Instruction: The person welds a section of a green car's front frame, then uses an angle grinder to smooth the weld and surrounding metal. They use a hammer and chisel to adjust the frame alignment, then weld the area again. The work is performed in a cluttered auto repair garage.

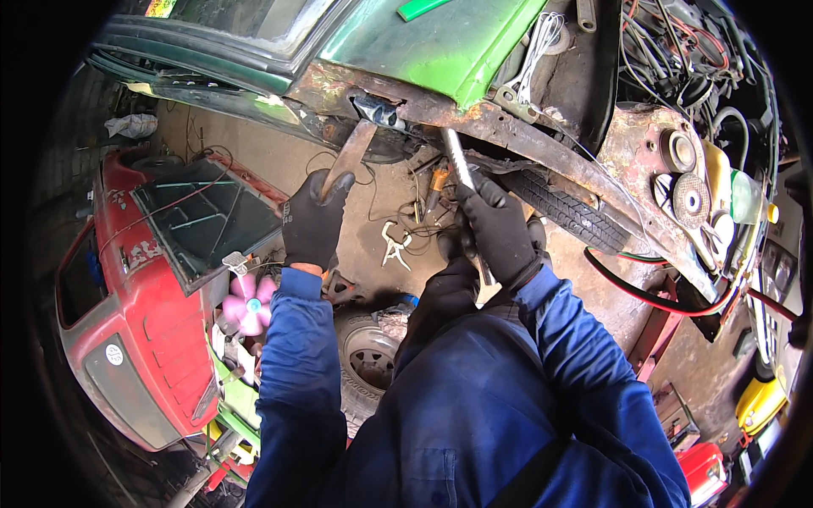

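Note:
My left hand (315, 218), in a black glove, is closed round the wooden handle of a hammer (348, 154). The hammer's dark head is up against the rusty edge of the car body (415, 103), beside a ragged hole. My right hand (500, 227), gloved too, grips a long shiny metal bar (458, 159). The bar's upper end reaches the underside of that rusty edge, right of the hammer; I cannot tell whether it touches. Its lower end sticks out below my fist. A green panel (432, 51) of the car lies just beyond.
On the floor between my arms are a white locking clamp (395, 247), an orange power tool (438, 182) and cables. A loose wheel (368, 360) lies near my legs. A red car body (148, 313) stands left, a pink fan (251, 305) beside it. A tyre (567, 207) shows under the car.

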Demonstrator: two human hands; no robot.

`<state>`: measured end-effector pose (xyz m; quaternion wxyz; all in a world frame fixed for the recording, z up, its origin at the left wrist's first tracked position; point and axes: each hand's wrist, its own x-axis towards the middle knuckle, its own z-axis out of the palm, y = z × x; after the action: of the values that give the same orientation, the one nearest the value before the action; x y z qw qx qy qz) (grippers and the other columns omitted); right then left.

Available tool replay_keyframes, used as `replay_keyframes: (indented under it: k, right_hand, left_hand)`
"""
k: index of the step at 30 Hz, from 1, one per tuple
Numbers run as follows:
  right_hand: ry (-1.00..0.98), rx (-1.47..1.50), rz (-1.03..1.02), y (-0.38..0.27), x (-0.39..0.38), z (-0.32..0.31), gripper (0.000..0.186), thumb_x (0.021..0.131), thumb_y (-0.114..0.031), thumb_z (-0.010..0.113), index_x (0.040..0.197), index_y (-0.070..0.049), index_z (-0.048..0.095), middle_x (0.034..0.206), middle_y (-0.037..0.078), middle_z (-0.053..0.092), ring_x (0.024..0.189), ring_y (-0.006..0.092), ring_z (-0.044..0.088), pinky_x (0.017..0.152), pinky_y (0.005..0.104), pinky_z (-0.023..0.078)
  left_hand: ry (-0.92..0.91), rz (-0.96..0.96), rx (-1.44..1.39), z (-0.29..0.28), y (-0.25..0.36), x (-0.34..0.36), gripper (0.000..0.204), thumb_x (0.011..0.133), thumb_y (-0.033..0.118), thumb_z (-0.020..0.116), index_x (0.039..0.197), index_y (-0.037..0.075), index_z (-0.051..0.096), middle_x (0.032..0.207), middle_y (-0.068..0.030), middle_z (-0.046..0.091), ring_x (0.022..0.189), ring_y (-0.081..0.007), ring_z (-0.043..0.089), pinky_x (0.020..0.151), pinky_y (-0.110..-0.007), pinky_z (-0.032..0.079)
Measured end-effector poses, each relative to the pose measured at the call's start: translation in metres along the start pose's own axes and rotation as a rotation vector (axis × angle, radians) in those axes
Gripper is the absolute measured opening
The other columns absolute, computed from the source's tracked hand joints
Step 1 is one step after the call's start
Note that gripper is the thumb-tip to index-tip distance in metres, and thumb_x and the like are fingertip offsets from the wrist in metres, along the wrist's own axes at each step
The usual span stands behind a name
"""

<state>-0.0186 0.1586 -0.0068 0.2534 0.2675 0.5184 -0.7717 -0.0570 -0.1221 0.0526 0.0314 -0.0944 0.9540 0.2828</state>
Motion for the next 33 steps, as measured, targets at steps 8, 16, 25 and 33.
replay_keyframes:
  k: [8,16,25,33]
  right_hand:
    - [-0.147,-0.144,0.009,0.039,-0.037,-0.011,0.020,0.101,-0.018,0.075,0.089,-0.006,0.064,0.071,-0.005,0.055,0.062,0.0066,0.050,0.057,0.0295,0.042]
    - [-0.032,0.302,-0.029,0.064,-0.030,0.012,0.036,0.116,-0.039,0.063,0.112,-0.005,0.074,0.064,-0.005,0.049,0.049,0.0059,0.044,0.046,0.0263,0.037]
    - [0.000,0.578,-0.067,0.061,0.017,0.083,0.052,0.116,-0.058,0.054,0.108,-0.007,0.064,0.070,0.000,0.052,0.047,0.0139,0.050,0.044,0.0347,0.049]
    - [0.059,0.419,0.085,0.083,0.016,0.109,0.046,0.116,-0.051,0.056,0.099,-0.009,0.060,0.065,0.001,0.051,0.045,0.0160,0.050,0.043,0.0366,0.049]
  left_hand:
    - [-0.026,-0.020,-0.031,-0.002,0.005,0.001,0.038,0.105,0.041,0.078,0.109,0.003,0.074,0.073,-0.0095,0.064,0.066,-0.0213,0.058,0.067,-0.041,0.050]
    - [-0.080,-0.007,-0.035,-0.005,0.003,0.005,0.040,0.106,0.043,0.076,0.108,0.003,0.074,0.076,-0.0097,0.067,0.067,-0.0212,0.060,0.068,-0.041,0.050]
    - [-0.090,-0.094,-0.031,-0.002,-0.003,0.004,0.044,0.105,0.044,0.077,0.117,0.002,0.077,0.084,-0.0117,0.073,0.076,-0.0222,0.066,0.076,-0.041,0.053]
    - [-0.098,-0.081,-0.061,0.000,-0.004,0.006,0.043,0.106,0.042,0.077,0.117,0.000,0.076,0.082,-0.0113,0.072,0.075,-0.0210,0.063,0.075,-0.040,0.052]
